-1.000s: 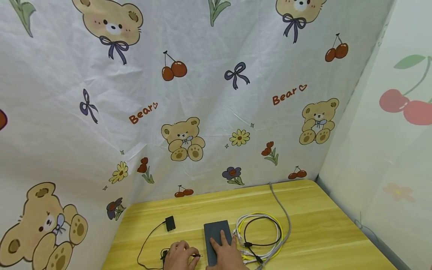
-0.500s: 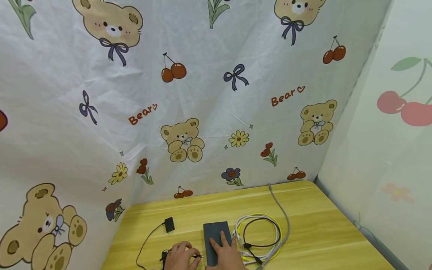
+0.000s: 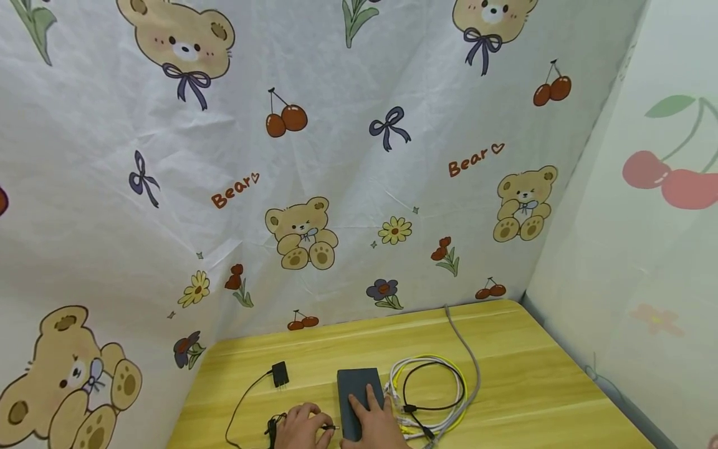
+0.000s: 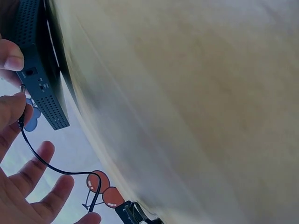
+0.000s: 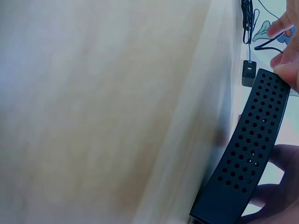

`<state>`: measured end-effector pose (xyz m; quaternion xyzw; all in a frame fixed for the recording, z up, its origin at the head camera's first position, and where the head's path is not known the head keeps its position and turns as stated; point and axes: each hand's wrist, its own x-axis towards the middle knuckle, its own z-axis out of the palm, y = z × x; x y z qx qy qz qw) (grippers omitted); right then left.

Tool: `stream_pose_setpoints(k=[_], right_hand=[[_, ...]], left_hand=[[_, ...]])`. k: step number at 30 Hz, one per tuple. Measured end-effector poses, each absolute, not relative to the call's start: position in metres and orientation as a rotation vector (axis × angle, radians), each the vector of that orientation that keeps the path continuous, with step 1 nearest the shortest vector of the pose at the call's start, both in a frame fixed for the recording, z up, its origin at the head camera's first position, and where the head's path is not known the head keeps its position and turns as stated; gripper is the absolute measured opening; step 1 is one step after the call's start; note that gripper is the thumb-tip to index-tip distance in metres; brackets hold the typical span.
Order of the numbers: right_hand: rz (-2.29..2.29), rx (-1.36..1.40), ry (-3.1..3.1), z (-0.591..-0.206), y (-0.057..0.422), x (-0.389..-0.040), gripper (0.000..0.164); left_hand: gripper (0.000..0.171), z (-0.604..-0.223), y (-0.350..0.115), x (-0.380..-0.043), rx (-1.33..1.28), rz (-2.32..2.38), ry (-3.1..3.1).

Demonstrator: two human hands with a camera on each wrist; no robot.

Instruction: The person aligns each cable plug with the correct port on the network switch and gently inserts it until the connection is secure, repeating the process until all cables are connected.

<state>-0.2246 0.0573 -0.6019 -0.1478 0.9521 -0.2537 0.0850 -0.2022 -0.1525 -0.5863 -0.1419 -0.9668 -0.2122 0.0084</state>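
Observation:
In the head view my left hand [image 3: 303,429] pinches a black-cabled barrel plug [image 3: 332,428] beside a dark, flat electronics box [image 3: 349,393]. The left wrist view shows the metal plug tip [image 4: 22,88] just outside the box's perforated edge, below a round power socket [image 4: 31,71]. My right hand [image 3: 377,429] holds the box on the table, fingers spread across its top and thumb at its near corner. Vent holes cover the box's side [image 5: 252,130] in the right wrist view. From the plug the thin cable [image 4: 60,171] hangs in a curve past my left fingers.
A black power adapter [image 3: 280,374] lies behind my left hand, its cord [image 3: 238,402] looping leftward. To the right sit coiled yellow, white and black cables [image 3: 429,358] and a grey cable [image 3: 468,352] reaching the table's back. A patterned sheet [image 3: 336,168] stands behind the wooden table [image 3: 538,368].
My left hand has edged slightly right, bringing the plug a little closer to the box. My right hand stays on the box, and the head view has shifted slightly.

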Motion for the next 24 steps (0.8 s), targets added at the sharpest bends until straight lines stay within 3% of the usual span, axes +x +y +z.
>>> stream_pose_setpoints(k=[24], right_hand=[[-0.861, -0.401, 2.827, -0.6030, 0.0574, -0.2222, 0.085]], left_hand=[[0.005, -0.5895, -0.1467, -0.2028, -0.502, -0.687, -3.051]])
